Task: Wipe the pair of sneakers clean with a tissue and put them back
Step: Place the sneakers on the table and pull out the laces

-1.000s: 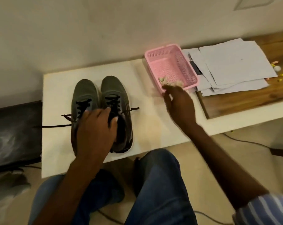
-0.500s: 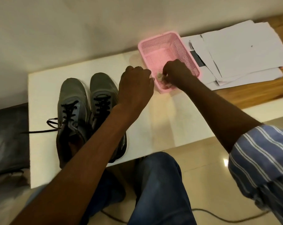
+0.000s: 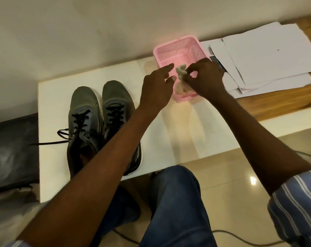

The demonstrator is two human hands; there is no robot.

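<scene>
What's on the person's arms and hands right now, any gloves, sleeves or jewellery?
Both hands are bare: no gloves on the left hand or the right hand, and no rings or watch that I can make out. The forearms are uncovered. A blue sleeve with white stripes is pushed up on the right arm; a sliver of the same fabric shows at the left arm's lower edge.

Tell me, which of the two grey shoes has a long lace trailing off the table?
The left grey lace-up sneaker, the one farther from the pink plastic basket. Its black lace runs out past the white table's left edge.
</scene>
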